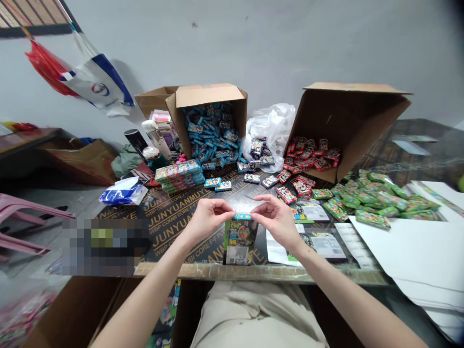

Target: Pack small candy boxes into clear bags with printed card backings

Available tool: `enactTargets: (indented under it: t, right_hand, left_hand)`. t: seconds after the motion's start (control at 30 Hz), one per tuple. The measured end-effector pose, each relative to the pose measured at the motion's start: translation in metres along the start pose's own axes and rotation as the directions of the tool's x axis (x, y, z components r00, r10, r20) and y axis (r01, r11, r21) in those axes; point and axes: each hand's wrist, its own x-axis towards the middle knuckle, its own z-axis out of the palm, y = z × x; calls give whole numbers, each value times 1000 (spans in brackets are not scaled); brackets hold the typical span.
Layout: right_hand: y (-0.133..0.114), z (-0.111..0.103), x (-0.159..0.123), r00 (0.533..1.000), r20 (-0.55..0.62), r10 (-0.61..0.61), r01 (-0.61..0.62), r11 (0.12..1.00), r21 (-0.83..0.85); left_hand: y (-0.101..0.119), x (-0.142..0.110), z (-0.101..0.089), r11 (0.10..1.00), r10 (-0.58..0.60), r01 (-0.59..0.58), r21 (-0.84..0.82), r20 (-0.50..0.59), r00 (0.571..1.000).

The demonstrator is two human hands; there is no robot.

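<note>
My left hand (212,215) and my right hand (273,217) meet in the middle, thumbs and forefingers pinched at the two ends of a small blue box (242,216). Just under it, a black printed pack (241,239) with a green side edge lies at the table's front. Something clear and shiny shows between my hands, too blurred to name. Flat printed packs (321,245) lie to the right of my right hand. Beyond my fingers are two loose blue boxes (222,186) and a few purple boxes (269,181).
A carton (208,95) of blue boxes and another carton (357,116) with red boxes (313,154) lie tipped open at the back. A white plastic bag (270,128) sits between. Stacked boxes (180,174) stand left; green packets (384,195) and white sheets (406,246) spread right.
</note>
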Motion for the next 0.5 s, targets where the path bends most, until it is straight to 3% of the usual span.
enactTargets:
  t: [0.17, 0.23, 0.33, 0.4, 0.43, 0.5]
  right_hand:
    - [2, 2, -8, 999, 0, -49, 49, 996, -76]
    - [6, 0, -14, 987, 14, -160, 160, 971, -179]
    - [11, -6, -25, 903, 166, -395, 429, 834, -346]
    - [9, -11, -28, 854, 275, -443, 519, 766, -379]
    - [5, -13, -27, 858, 279, -432, 512, 768, -385]
    - [-6, -16, -19, 903, 181, -390, 430, 805, -409]
  left_hand:
    - [-1, -13, 1, 932, 282, -284, 225, 42, 958]
    - [-4, -16, 1, 906, 314, -317, 281, 57, 948]
    - [-7, -21, 0, 854, 347, -362, 372, 109, 931]
    - [-8, -25, 0, 806, 389, -415, 422, 152, 909]
    - [-8, -27, -1, 784, 408, -437, 441, 163, 898]
    - [-10, -31, 0, 760, 426, -450, 469, 164, 890]
